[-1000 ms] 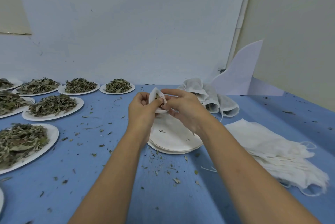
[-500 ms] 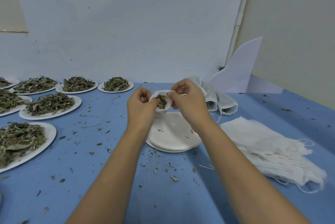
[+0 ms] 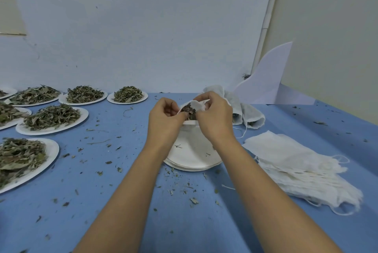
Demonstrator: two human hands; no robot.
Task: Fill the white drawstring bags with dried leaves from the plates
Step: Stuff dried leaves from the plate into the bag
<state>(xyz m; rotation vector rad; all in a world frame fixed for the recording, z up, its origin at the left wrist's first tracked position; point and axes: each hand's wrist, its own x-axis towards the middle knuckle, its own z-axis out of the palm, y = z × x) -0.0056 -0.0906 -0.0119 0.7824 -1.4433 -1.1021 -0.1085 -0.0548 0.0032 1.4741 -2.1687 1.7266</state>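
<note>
While the 2 hands hold 1 white drawstring bag (image 3: 196, 105) above the stack of empty plates (image 3: 192, 150) in the middle of the counter (image 3: 102, 191), the step in hand looks like finishing off this bag. Dried leaves (image 3: 189, 112) show dark inside its open mouth, so it is at least partly filled.

The left hand (image 3: 165, 118) pinches the left edge of the mouth, fingers curled in toward the palm. The right hand (image 3: 214, 117) pinches the right edge from above, with its knuckles up and its fingers bent down over the cloth. The 2 hands are almost touching, and both forearms reach in from the near edge and meet over the plates. Whether either hand has the string itself I cannot tell, since the fingers hide it.

The next move is probably to find the string and pull the mouth shut, keeping the bag upright so that no leaves fall out. It could then go with the filled bags (image 3: 248, 115) lying just beyond the right hand at the far side. After that, a fresh bag would come from the flat pile of empty bags (image 3: 296, 162) on the right.

Several plates of leaves (image 3: 84, 112) wait on the left, well apart from the hands, so much of the task seems to remain. Crumbs of leaf (image 3: 194, 200) are scattered over the blue counter. A white board (image 3: 266, 81) leans in the far right corner.
</note>
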